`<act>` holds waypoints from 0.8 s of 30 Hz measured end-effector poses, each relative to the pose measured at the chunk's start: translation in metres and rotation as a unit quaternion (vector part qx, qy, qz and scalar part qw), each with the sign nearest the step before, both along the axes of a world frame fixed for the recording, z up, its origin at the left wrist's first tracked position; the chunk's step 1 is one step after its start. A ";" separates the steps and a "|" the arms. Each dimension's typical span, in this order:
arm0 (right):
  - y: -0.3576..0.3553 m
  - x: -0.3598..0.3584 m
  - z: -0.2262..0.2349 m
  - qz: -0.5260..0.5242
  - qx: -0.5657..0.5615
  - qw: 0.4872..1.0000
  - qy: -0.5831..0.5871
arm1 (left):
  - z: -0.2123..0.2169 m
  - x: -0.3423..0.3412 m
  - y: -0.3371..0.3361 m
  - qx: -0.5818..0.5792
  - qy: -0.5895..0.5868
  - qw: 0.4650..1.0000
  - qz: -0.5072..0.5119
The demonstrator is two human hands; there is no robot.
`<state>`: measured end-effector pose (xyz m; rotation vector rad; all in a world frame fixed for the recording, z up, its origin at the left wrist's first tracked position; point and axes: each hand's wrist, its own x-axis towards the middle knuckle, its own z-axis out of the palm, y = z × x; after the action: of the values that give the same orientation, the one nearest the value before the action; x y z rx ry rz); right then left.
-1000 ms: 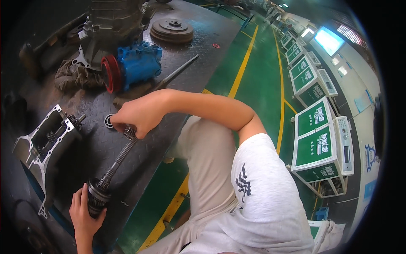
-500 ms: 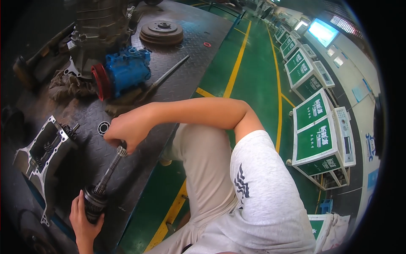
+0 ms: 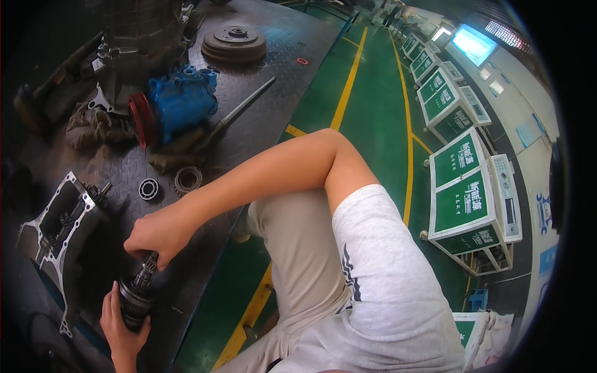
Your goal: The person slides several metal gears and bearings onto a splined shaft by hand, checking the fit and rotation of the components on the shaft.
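Gear shaft [image 3: 142, 283] first, since both hands are on it: a dark, greasy piece with a toothed section, lying across the near edge of the checker-plate platform [image 3: 280, 74], and that platform is the biggest thing about, so I place everything from it. On its far end sits a grey gearbox casing [image 3: 140, 37], with a stack of rusty discs [image 3: 234, 43] beside that. Nearer the middle of the platform lies a blue compressor [image 3: 180, 102] with a red pulley, a long steel rod [image 3: 242, 112] slanting away from it. At the platform's left edge rests an open aluminium housing [image 3: 53, 233] (gears show inside). Between housing and compressor lie a bearing [image 3: 148, 188] and a rusty ring [image 3: 187, 179], just beside each other. The right hand [image 3: 155, 233] is closed round the shaft's upper, toothed end, fingers curled over it. The left hand [image 3: 121, 323] cups the thick lower end, fingers wrapped about it from below.
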<state>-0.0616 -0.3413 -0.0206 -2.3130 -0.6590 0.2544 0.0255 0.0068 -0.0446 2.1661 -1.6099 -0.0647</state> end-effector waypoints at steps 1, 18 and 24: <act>0.005 0.001 -0.004 0.004 0.031 0.999 -0.010 | 0.000 0.000 0.000 0.001 0.001 1.000 0.000; 0.048 0.008 0.000 -0.031 -0.080 0.996 0.015 | -0.001 0.000 0.000 0.004 0.019 1.000 0.018; 0.041 -0.046 0.087 0.199 0.130 0.954 0.182 | 0.008 -0.009 0.001 -0.011 0.004 0.999 0.031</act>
<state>-0.1076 -0.3000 0.0666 -1.8023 -0.9023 0.7175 0.0169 0.0083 -0.0363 2.1948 -1.5314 -0.0368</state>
